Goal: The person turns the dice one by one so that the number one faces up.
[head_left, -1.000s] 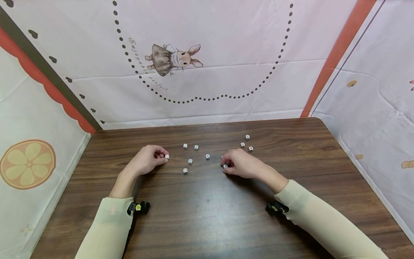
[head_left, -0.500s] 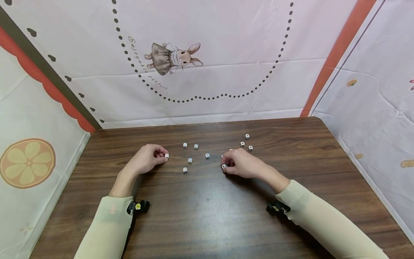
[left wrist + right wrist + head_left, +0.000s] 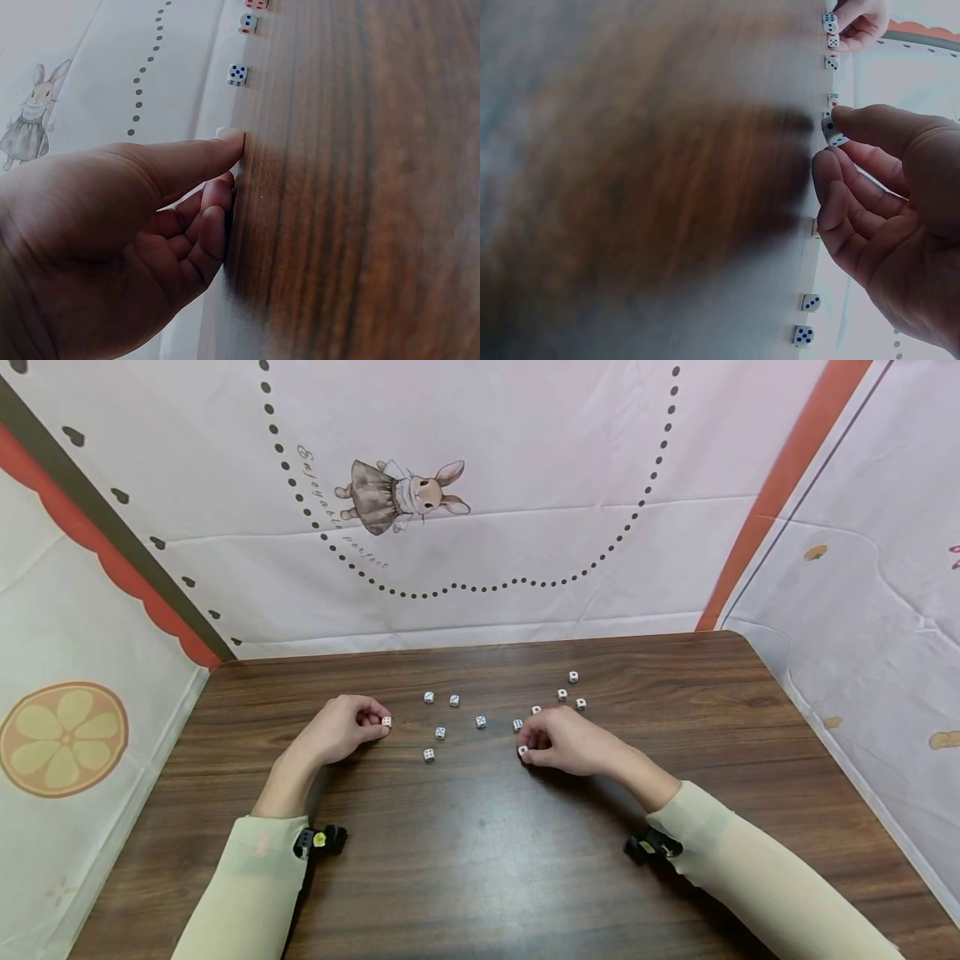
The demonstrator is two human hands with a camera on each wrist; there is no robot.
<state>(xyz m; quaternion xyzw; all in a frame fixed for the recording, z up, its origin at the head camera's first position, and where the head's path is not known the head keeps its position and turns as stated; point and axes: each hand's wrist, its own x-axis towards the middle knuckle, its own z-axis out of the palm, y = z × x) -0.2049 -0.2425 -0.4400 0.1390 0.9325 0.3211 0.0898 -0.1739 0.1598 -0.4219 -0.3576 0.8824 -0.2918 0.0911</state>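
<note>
At the left of the head view, my left hand [image 3: 341,731] pinches a white die [image 3: 387,722] on the table, red pips facing up. In the left wrist view the thumb mostly hides that die. My right hand [image 3: 566,743] holds another white die [image 3: 522,751] between thumb and fingers, a single dark-reddish pip on top. Blue pips show on that die's sides [image 3: 831,129] in the right wrist view. Just beyond the right fingers sit a blue-pipped die [image 3: 517,725] and a partly covered die [image 3: 536,710].
Between the hands lie several loose dice, among them one nearest the right hand [image 3: 481,722] and one closest to the front [image 3: 429,756]. Three single-pip dice, including the farthest one [image 3: 573,677], group behind the right hand. A patterned cloth [image 3: 480,552] hangs behind the brown wooden table [image 3: 480,860].
The die in my right hand has turned, and a different face is on top. My right hand has shifted slightly right and nearer, uncovering two dice behind its fingers. The left hand stays put.
</note>
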